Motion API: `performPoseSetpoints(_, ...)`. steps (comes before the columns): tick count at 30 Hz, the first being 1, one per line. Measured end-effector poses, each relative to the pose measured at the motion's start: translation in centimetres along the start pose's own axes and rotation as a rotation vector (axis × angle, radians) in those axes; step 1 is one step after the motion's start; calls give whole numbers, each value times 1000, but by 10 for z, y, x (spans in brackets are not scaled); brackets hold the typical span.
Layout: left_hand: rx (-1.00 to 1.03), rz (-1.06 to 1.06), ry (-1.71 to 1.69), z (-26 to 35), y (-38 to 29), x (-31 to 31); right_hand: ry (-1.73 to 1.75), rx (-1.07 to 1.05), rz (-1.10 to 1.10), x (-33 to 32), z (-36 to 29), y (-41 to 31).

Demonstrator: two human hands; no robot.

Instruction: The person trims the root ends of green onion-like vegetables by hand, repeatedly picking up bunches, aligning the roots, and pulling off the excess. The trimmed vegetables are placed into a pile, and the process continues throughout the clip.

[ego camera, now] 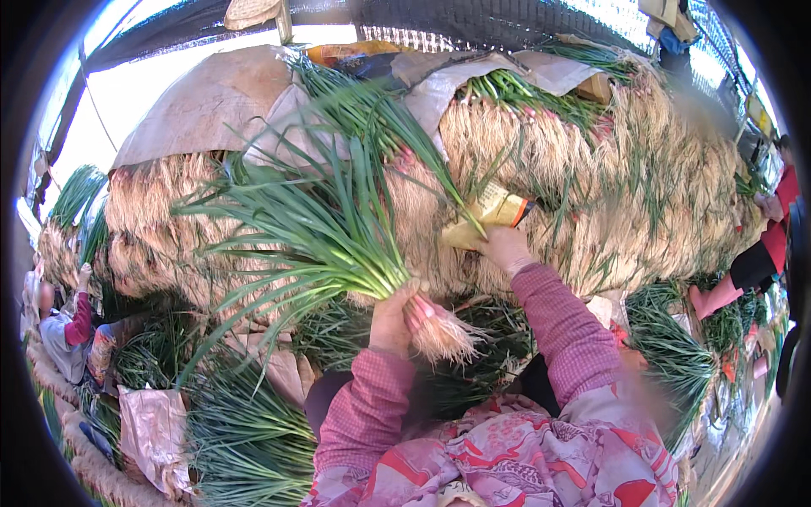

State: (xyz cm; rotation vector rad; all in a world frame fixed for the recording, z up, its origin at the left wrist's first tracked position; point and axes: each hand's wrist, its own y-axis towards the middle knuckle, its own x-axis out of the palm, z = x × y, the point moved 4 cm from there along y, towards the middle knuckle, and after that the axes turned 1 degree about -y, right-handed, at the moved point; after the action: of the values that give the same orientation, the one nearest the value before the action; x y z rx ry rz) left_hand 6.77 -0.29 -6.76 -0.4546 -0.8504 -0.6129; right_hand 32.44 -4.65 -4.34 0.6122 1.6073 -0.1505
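Note:
My left hand grips a bunch of long-leaved allium greens, likely green garlic or spring onions, just above their pinkish bulbs. Pale roots hang out to the right of that fist, and the leaves fan to the upper left. Up and to the right, my right hand is closed around the end of a green stalk. A yellow printed plastic piece shows at its fingers; whether the hand holds it too, I cannot tell. Behind both hands rises a large stack of rooted greens, roots facing me.
Cloth or sacking covers the stack's upper left. More bundles lie at lower left beside a plastic sack, and others at right. One person sits far left; another person's red sleeve shows at right.

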Motion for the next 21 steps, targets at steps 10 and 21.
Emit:
performPoseSetpoints(10,-96,-184,9,-13,11,-4,385,-366,-224,-7,-78,-84)
performPoseSetpoints(21,-32,-80,39,-23,12,-29,1778,362,-177,42,-128,-26)
